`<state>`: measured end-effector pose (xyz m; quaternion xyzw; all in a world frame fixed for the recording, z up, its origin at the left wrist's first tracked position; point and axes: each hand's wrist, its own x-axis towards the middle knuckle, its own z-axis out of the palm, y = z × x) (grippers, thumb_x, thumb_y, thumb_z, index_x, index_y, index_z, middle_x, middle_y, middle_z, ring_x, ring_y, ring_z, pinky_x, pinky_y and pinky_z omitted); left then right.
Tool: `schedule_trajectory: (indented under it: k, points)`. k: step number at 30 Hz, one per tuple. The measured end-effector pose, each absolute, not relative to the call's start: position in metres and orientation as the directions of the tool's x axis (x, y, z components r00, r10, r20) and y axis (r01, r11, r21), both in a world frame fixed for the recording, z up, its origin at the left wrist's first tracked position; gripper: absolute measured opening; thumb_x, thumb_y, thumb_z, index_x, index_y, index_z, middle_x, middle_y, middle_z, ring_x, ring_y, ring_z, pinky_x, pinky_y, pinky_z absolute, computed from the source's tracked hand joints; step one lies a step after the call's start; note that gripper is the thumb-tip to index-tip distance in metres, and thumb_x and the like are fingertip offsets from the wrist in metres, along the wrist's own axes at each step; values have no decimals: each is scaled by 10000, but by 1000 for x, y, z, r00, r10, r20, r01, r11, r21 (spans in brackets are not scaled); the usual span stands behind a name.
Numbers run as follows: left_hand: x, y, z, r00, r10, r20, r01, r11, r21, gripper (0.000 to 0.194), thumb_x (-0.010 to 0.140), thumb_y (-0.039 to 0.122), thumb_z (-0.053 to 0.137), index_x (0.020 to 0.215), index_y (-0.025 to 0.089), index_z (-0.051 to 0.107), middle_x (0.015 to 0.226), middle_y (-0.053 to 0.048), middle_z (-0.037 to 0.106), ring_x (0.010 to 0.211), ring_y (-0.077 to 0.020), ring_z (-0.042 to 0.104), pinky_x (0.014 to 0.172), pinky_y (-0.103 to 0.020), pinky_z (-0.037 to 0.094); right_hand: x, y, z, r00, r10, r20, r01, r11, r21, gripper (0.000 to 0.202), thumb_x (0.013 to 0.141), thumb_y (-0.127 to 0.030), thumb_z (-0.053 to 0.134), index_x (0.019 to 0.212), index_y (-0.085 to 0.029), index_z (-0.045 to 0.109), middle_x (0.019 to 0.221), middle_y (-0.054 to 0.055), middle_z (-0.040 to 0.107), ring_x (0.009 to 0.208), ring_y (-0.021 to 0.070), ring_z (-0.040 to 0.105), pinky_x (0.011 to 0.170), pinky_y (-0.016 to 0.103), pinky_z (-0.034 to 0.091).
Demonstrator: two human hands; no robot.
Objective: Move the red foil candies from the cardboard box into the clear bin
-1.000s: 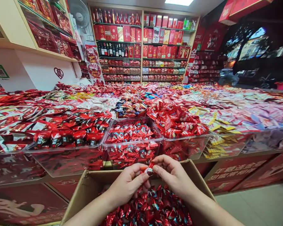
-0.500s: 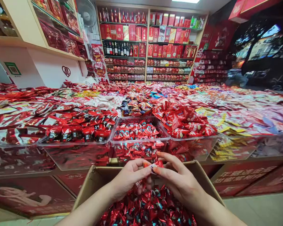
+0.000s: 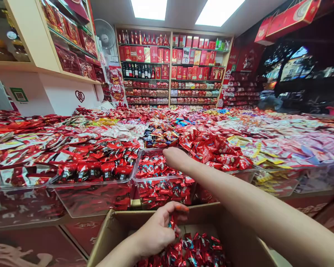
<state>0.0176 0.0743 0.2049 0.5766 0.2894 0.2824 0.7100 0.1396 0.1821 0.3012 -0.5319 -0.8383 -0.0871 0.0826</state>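
Observation:
My left hand (image 3: 163,228) is over the cardboard box (image 3: 122,218), fingers curled around red wrapped candies (image 3: 172,222). Below it, in the box, lies a loose heap of the same shiny red and teal candies (image 3: 203,246). My right hand (image 3: 176,157) reaches forward into a clear plastic bin (image 3: 161,178), low over the small red wrapped candies (image 3: 150,165) inside. Its fingers point down and are hidden behind the back of the hand, so what they hold does not show.
Left of the bin stands another clear bin (image 3: 86,196) of red and black packets; on the right are larger red packets (image 3: 211,146) and yellow ones (image 3: 267,152). Packets cover the counter behind. Farther back are shelves (image 3: 171,66) of bottles and red boxes, and a fan (image 3: 104,37).
My right hand has left the candy both hands were fingering and moved forward into the clear bin. My left hand has dropped slightly, still over the box. The view has tilted up.

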Motion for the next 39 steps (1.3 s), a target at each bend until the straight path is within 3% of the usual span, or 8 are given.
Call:
schedule_trajectory:
  k: [4, 8, 13, 17, 21, 26, 33, 39]
  points:
    - [14, 74, 208, 715, 694, -88, -66, 192, 979, 555, 461, -79, 372, 907, 204, 545, 1018, -31, 545, 1023, -196, 464, 718, -275, 372, 147, 182, 310, -426, 889, 168, 902, 431, 12, 127, 753, -233, 555, 756, -109, 583, 717, 32, 609, 640, 125, 569, 588, 260, 451]
    - [10, 74, 218, 741, 668, -68, -202, 318, 926, 589, 476, -82, 418, 974, 218, 508, 1054, -49, 538, 1025, -222, 482, 768, -324, 368, 175, 129, 323, -436, 847, 304, 873, 480, -84, 141, 801, -207, 460, 850, -144, 577, 810, 41, 619, 742, 122, 558, 647, 223, 414]
    - [13, 71, 223, 798, 603, 13, -352, 447, 822, 725, 495, -109, 455, 1117, 262, 412, 1140, -53, 472, 942, -172, 518, 814, -340, 362, 192, 48, 272, -423, 843, 332, 655, 538, -531, 132, 792, -230, 477, 875, -173, 564, 759, 8, 582, 654, 94, 522, 584, 194, 410]
    - [22, 67, 217, 817, 576, -1, -355, 505, 786, 820, 515, -124, 455, 1184, 334, 329, 1244, -42, 395, 896, -129, 522, 804, -322, 369, 188, 29, 221, -372, 866, 334, 535, 494, -685, 160, 759, -172, 525, 916, -166, 559, 879, 42, 543, 801, 123, 504, 715, 230, 412]
    - [28, 66, 216, 814, 576, -71, -284, 503, 816, 715, 570, -81, 512, 1167, 290, 381, 1219, -56, 435, 932, -147, 509, 804, -313, 369, 192, 34, 206, -369, 868, 332, 445, 479, -757, 61, 754, -150, 535, 708, -163, 574, 721, 8, 564, 698, 113, 514, 658, 226, 414]
    - [25, 75, 217, 783, 552, -288, -77, 544, 835, 290, 807, 254, 425, 1073, 159, 492, 884, -98, 601, 735, -153, 585, 627, -264, 410, 201, 37, 209, -299, 819, 490, 338, 571, -748, 95, 775, -154, 508, 781, -170, 602, 749, 27, 552, 700, 114, 523, 646, 234, 431]
    - [28, 76, 216, 606, 758, -241, -179, 426, 887, 223, 647, 144, 644, 850, 151, 551, 789, -15, 606, 679, -91, 552, 617, -214, 392, 201, 34, 206, -136, 903, 408, 331, 430, -840, 162, 815, -207, 430, 939, -177, 530, 788, 35, 544, 688, 118, 523, 623, 247, 445]
    - [29, 74, 221, 581, 778, -238, -131, 378, 916, 214, 582, 116, 686, 694, 143, 505, 653, 42, 559, 604, -49, 498, 574, -169, 365, 196, 31, 201, -156, 923, 351, 324, 383, -865, 150, 786, -237, 485, 921, -178, 507, 773, 28, 558, 676, 124, 538, 596, 239, 463]
